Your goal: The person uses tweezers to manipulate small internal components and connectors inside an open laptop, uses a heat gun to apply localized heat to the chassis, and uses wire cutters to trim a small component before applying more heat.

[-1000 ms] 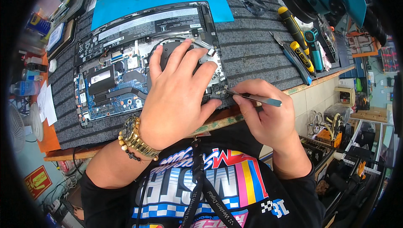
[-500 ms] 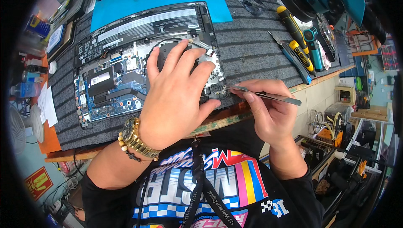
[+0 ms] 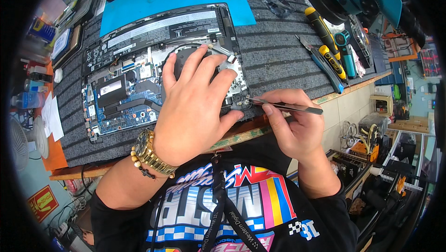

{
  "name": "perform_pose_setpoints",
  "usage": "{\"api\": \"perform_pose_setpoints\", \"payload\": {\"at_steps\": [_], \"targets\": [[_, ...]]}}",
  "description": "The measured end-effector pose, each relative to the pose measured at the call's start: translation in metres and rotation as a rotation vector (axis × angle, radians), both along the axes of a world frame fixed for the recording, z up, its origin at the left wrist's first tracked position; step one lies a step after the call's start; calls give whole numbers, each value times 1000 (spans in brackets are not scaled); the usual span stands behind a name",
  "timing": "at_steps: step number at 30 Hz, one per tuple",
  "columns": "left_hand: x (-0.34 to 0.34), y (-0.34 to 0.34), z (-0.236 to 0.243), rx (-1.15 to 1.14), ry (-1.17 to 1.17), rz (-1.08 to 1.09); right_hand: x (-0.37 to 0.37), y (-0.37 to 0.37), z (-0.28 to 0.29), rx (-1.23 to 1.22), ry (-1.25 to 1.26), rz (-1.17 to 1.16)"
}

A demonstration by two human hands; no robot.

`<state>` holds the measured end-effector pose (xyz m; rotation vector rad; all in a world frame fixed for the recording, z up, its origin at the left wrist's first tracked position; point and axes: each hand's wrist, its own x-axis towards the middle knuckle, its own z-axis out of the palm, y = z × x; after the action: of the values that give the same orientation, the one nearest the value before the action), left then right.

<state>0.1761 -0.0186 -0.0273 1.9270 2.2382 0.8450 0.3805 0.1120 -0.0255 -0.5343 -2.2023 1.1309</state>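
L hand [image 3: 195,108] flat, fingers released, on opened laptop [image 3: 153,71] – R hand [image 3: 292,126] pinches tweezers [image 3: 283,106] (tips at board edge)

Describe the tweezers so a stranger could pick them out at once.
Start at the opened laptop on the grey mat. At its near right corner, beside the left hand pressing on the fan, the right hand pinches the tweezers. They are thin, bare metal and pointed at the laptop, unlike the yellow-handled screwdrivers lying farther right.
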Motion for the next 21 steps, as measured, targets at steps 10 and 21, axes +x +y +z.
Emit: {"api": "perform_pose_setpoints", "payload": {"at_steps": [10, 21], "targets": [[0, 0, 1, 2, -15, -4, -7, 9, 10, 71, -69, 5], [0, 0, 1, -3, -20, -2, -8, 11, 13, 126, -118, 61]]}}
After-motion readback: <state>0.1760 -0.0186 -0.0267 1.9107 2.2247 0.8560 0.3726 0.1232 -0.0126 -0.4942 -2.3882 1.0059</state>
